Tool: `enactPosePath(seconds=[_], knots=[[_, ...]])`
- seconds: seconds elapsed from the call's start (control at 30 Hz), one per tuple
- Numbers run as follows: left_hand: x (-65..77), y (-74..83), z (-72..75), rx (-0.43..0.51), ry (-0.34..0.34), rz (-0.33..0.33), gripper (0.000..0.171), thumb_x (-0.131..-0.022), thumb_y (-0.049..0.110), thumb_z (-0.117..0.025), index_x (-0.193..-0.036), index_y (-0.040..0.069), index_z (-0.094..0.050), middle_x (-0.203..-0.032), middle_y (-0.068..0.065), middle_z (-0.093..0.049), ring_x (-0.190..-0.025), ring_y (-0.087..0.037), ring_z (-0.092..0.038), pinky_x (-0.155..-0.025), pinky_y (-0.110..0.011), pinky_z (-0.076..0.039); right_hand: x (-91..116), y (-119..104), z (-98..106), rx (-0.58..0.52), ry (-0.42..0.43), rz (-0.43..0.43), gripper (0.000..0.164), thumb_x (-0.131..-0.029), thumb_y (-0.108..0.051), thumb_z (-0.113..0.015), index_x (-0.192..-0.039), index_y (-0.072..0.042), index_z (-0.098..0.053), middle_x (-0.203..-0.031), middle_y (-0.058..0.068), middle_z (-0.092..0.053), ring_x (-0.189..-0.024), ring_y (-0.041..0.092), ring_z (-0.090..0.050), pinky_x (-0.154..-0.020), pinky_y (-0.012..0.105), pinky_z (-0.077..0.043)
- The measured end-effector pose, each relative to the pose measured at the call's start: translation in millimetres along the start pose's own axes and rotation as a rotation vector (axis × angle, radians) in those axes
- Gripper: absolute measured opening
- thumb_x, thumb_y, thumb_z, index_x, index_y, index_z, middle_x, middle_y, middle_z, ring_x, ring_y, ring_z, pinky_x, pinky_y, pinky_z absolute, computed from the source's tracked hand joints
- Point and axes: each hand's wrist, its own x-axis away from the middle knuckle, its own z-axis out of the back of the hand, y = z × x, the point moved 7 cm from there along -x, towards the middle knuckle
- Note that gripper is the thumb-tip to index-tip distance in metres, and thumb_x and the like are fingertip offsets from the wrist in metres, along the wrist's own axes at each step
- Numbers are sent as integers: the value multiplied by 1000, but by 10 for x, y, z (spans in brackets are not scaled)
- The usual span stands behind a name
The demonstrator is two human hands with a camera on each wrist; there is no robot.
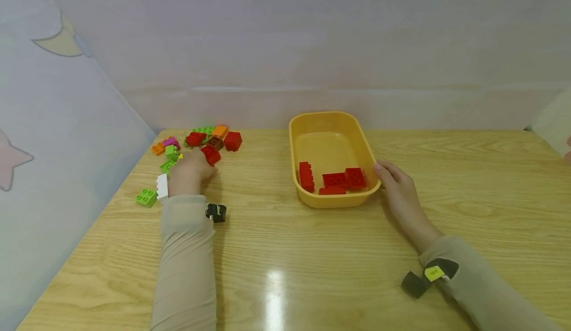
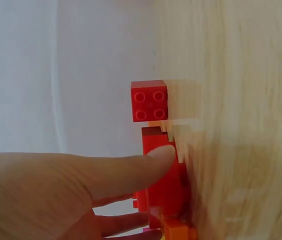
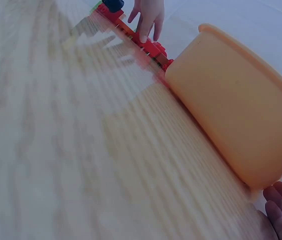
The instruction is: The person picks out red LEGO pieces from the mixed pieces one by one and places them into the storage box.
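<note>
My left hand (image 1: 189,172) reaches into a pile of toy building bricks at the table's left. Its thumb lies across a red brick (image 2: 163,187) in the left wrist view, the other fingers on the far side, pinching it. Another red brick (image 1: 233,141) stands just beyond. My right hand (image 1: 399,192) holds the yellow plastic bin (image 1: 332,201) at its near right corner, thumb at the rim and fingers against the outer wall. Inside the bin lie several red bricks, among them a long one (image 1: 306,176) and a square one (image 1: 355,178).
Green bricks (image 1: 146,197), a white brick (image 1: 162,186), an orange brick (image 1: 220,132) and a magenta brick (image 1: 170,142) lie scattered around the left hand. A pale cloth (image 1: 339,48) hangs behind the wooden table (image 1: 250,251), with another side of cloth at the left edge.
</note>
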Motion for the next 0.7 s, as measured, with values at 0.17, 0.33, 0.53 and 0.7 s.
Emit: enactPosePath(seconds=[0.17,0.33,0.53,0.7], knots=[[-23,-3,13,1,34,-23,80,-85,20,-60,-145,-10,-16,-145,-42,-22,-126,-54,-32,-103,-67,-35,0,8,-2,4,-1,-5,66,-96,-52,-34,-139,-2,-44,-137,18,-49,-93,-5,-51,-82,8,-40],[-36,-14,34,-3,73,-28,70,-83,20,-63,-136,-12,-30,-140,-41,-32,-124,-51,-35,-100,-67,-38,-15,14,-1,7,13,-4,65,-96,-51,-35,-137,-3,-46,-133,14,-51,-92,-5,-52,-81,8,-41],[-22,-15,108,51,157,-14,65,-82,15,-61,-132,-15,-33,-136,-42,-32,-122,-53,-33,-99,-69,-37,-34,16,-7,1,10,1,64,-96,-51,-36,-137,-3,-47,-130,10,-51,-91,-7,-53,-77,3,-42],[50,114,223,18,248,-53,57,-85,16,-56,-130,-15,-37,-130,-39,-36,-116,-50,-38,-94,-66,-42,-37,22,-10,4,0,3,65,-96,-51,-35,-138,-3,-45,-133,14,-50,-92,-7,-52,-78,3,-41]])
